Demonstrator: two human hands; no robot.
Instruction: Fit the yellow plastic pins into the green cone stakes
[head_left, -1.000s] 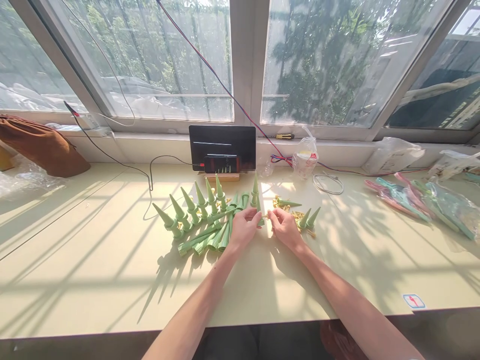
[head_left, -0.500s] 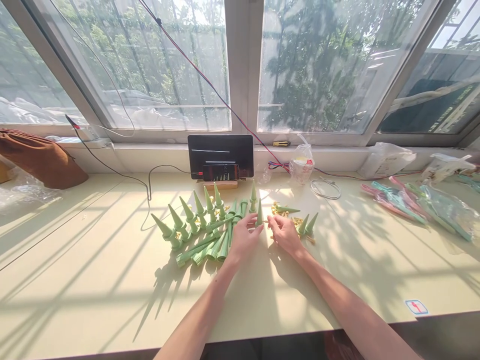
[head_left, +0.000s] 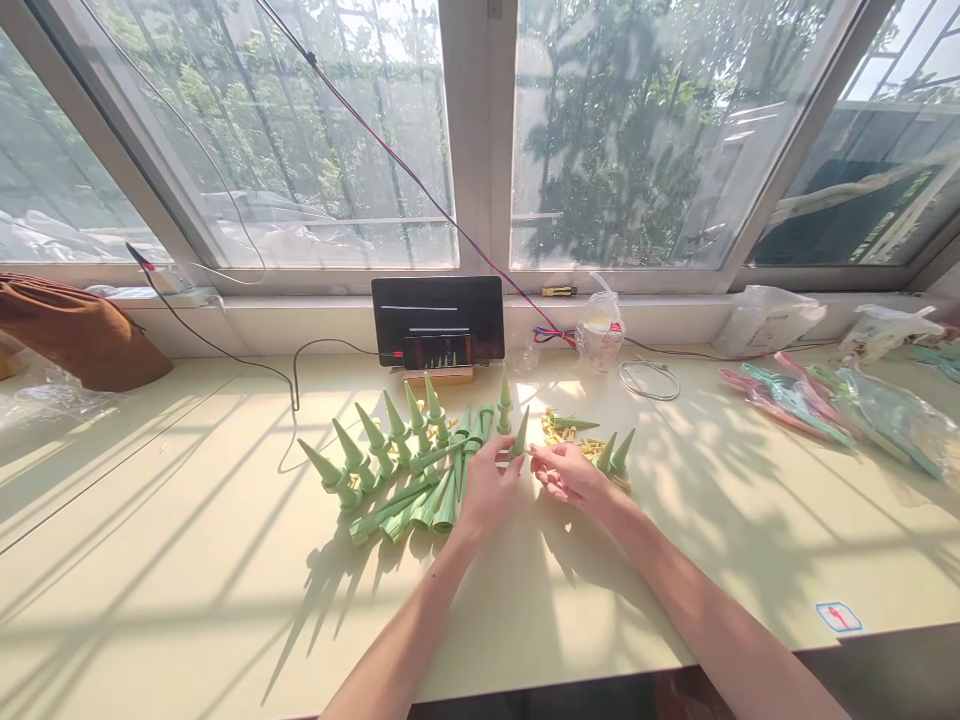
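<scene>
My left hand (head_left: 489,488) is closed around the lower part of a green pointed spike (head_left: 522,432), held with its tip up. My right hand (head_left: 571,476) pinches at the spike's right side; a small pale piece seems to be between its fingertips, mostly hidden. Left of my hands, several green spikes (head_left: 351,452) stand upright in green collars. In front of them lies a heap of loose green spikes (head_left: 406,508). Another upright spike (head_left: 505,402) is just behind my left hand. Small yellow pieces (head_left: 559,432) lie beyond my right hand, beside two short green cones (head_left: 618,456).
A dark tablet (head_left: 439,312) with a phone (head_left: 438,351) in front leans at the windowsill. A coiled cable (head_left: 649,380), a tied plastic bag (head_left: 601,328) and bagged pink and green items (head_left: 795,400) are to the right. A brown bag (head_left: 79,330) sits far left.
The spike in my left hand now leans slightly right. My right hand stays close to it, its lower fingers a little more spread. The view has shifted slightly.
</scene>
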